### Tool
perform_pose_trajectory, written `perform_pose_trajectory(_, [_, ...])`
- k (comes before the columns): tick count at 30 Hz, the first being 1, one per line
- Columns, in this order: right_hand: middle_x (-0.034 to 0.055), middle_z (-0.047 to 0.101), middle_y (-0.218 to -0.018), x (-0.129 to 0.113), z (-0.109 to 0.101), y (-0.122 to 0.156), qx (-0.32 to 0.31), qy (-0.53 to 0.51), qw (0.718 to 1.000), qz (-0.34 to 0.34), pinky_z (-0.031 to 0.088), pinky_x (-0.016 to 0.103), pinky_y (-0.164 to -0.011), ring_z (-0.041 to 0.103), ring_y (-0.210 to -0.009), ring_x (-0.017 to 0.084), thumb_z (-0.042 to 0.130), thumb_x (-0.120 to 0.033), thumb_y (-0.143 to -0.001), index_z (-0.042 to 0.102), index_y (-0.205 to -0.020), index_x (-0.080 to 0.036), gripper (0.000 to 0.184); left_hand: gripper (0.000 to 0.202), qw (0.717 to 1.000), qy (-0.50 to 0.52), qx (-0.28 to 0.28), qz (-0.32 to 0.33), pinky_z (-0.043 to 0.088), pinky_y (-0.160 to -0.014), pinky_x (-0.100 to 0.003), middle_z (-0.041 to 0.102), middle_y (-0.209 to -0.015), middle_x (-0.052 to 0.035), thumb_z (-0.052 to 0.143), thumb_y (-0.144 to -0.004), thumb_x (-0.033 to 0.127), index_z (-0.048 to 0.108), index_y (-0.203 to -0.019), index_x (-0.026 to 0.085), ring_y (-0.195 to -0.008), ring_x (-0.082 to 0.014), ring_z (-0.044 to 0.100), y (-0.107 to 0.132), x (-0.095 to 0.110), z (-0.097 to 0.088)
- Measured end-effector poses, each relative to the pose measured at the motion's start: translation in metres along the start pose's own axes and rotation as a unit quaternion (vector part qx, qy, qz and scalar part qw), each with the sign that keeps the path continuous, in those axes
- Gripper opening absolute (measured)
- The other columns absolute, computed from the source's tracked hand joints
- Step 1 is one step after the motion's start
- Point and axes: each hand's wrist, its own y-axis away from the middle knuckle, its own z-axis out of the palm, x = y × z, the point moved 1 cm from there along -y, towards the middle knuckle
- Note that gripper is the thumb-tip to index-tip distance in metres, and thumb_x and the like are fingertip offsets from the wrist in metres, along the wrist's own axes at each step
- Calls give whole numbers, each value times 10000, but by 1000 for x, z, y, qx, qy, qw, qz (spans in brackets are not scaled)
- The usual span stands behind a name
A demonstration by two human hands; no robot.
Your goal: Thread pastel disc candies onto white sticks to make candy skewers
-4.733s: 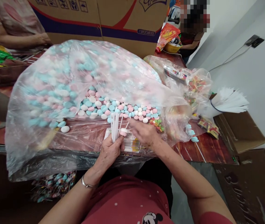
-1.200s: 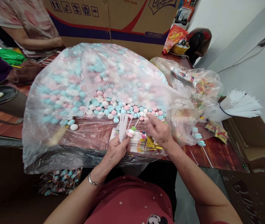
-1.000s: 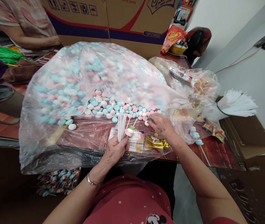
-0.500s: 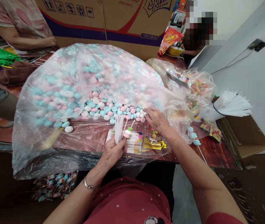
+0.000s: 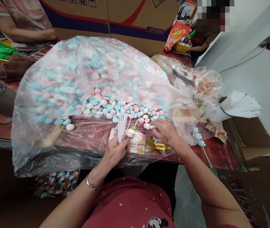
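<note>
My left hand (image 5: pixel 116 150) is closed around a bundle of white sticks (image 5: pixel 122 128). Beside the bundle, the same hand keeps a stick threaded with a pink, white and green candy stack (image 5: pixel 131 131) upright. My right hand (image 5: pixel 166 132) is bent over the table, thumb and fingers pinched on a small white oval candy (image 5: pixel 152 127). Loose pastel candies (image 5: pixel 118 107) in pink, blue and white spill from the mouth of a large clear plastic bag (image 5: pixel 61 136). Printed cards (image 5: pixel 137 144) and gold twist ties (image 5: pixel 157 144) lie below my hands.
A big cardboard box (image 5: pixel 135 34) stands behind the bag. To the right are a bundle of white sticks (image 5: pixel 241 106), a finished candy stick (image 5: pixel 202 145) and an open carton (image 5: pixel 251 136). One person sits at left, another at far right near a yellow basket (image 5: pixel 182 47).
My right hand has drawn back from the candy pile, toward me and slightly right, with a white candy at its fingertips. My left hand stays nearly in place with its sticks.
</note>
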Motion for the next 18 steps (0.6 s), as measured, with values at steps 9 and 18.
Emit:
perform_pose_trajectory(9, [91, 674, -984, 6, 1, -7, 130, -46, 988, -63, 481, 324, -834, 613, -937, 212, 449, -156, -930, 639, -1016, -177, 209, 332, 1000, 9, -2, 3, 189, -310, -196, 545, -481, 56, 665, -765, 475, 511, -709, 186, -291, -42, 325, 0, 1, 1])
perform_pose_trajectory(18, [83, 649, -891, 4, 38, 0, 140, 67, 984, -88, 456, 303, -745, 590, -845, 215, 472, -97, -886, 577, -904, -192, 143, 336, 1000, 2, -6, 4, 188, -313, -205, 534, -479, 59, 663, -764, 487, 524, -715, 185, -294, -45, 322, 1, 3, 1])
